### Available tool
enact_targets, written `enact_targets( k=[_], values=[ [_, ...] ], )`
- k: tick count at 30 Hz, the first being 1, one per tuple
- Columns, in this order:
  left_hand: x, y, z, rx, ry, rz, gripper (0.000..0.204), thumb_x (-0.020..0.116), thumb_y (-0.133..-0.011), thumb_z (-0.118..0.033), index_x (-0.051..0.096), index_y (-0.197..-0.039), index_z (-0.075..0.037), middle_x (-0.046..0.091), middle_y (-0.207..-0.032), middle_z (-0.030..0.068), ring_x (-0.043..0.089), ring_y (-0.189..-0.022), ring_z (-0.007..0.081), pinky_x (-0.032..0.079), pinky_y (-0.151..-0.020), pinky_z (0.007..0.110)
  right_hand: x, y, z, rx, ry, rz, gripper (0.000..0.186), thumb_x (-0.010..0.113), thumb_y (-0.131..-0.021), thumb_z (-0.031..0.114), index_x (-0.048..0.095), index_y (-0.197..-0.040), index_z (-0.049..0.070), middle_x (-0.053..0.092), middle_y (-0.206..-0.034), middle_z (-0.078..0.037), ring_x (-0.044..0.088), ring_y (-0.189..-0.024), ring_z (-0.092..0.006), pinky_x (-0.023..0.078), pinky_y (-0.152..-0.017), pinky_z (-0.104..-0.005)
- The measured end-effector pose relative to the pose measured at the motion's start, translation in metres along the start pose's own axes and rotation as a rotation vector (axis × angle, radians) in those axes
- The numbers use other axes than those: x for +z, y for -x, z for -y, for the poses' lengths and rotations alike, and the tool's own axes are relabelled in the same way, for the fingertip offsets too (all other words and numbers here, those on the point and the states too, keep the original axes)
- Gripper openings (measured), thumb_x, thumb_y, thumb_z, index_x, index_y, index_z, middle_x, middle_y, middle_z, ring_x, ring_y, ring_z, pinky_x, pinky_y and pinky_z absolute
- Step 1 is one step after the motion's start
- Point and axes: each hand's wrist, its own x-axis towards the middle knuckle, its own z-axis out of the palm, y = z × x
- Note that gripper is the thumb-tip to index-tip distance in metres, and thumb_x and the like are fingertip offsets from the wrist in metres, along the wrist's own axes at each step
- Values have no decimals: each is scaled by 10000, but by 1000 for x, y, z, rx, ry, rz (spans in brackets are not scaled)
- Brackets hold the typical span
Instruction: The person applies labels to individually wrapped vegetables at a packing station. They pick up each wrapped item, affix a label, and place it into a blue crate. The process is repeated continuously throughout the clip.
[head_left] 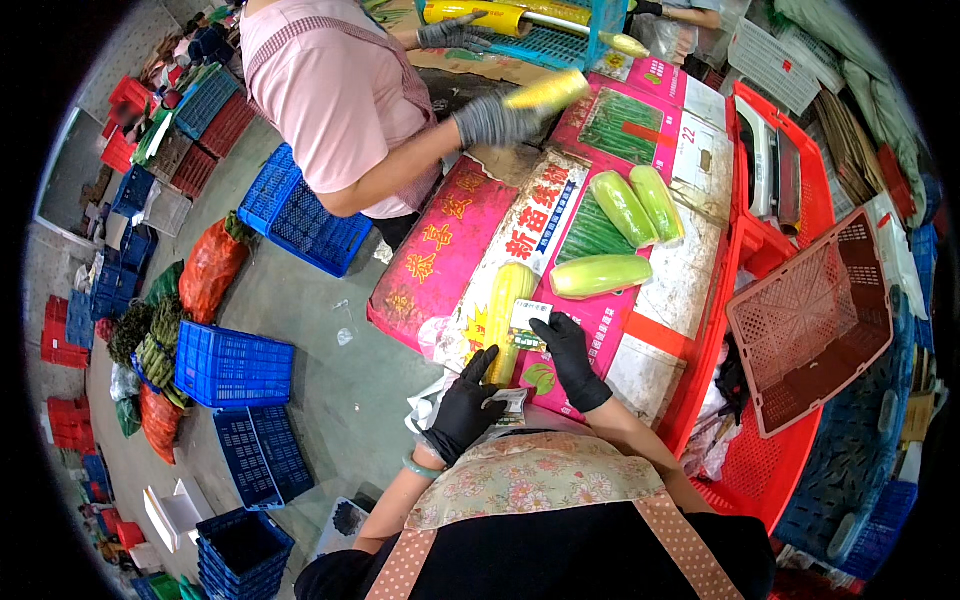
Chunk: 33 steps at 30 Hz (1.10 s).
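Note:
My left hand, gloved in black, holds a strip of labels, its fingers bent beside the lower end of a long, wrapped yellow vegetable. My right hand, also black-gloved, pinches a small printed white label over that vegetable. Three pale green wrapped vegetables, one lying crosswise and two side by side, rest on pink flattened cardboard beyond my hands.
A co-worker at upper left holds a wrapped yellow vegetable. A blue rack with film rolls stands behind. Red crates and an empty brown crate flank the right side. Blue crates and filled sacks stand on the floor at left.

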Motion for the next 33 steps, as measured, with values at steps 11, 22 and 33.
enact_targets(
  k=[11, 22, 33],
  values=[
    [0, 0, -2, 1, 1, 0, 235, 669, -625, -73, 644, -853, -18, 339, -1325, 208, 353, -1206, 355, 322, -980, 388, 0, -8, -12, -12, -17, -6, 201, 624, -788, 138, 590, -888, -33, 614, -822, -64, 551, -729, -106, 435, -660, -264],
    [-5, 2, -1, -66, 5, 81, 327, 686, -657, -56, 629, -977, -18, 264, -1387, 133, 297, -1261, 281, 322, -981, 337, 16, -8, -7, -7, -9, -82, 194, 634, -781, 150, 581, -855, -21, 616, -774, -75, 573, -696, -127, 450, -625, -277],
    [-3, 1, 2, -57, 82, 25, 215, 676, -608, -69, 638, -807, 5, 332, -1324, 226, 365, -1199, 354, 338, -964, 383, 28, -38, 3, 8, 372, -225, 466, 717, -667, 388, 574, -808, -33, 626, -771, -163, 614, -700, -235, 465, -621, -338]
  ],
)
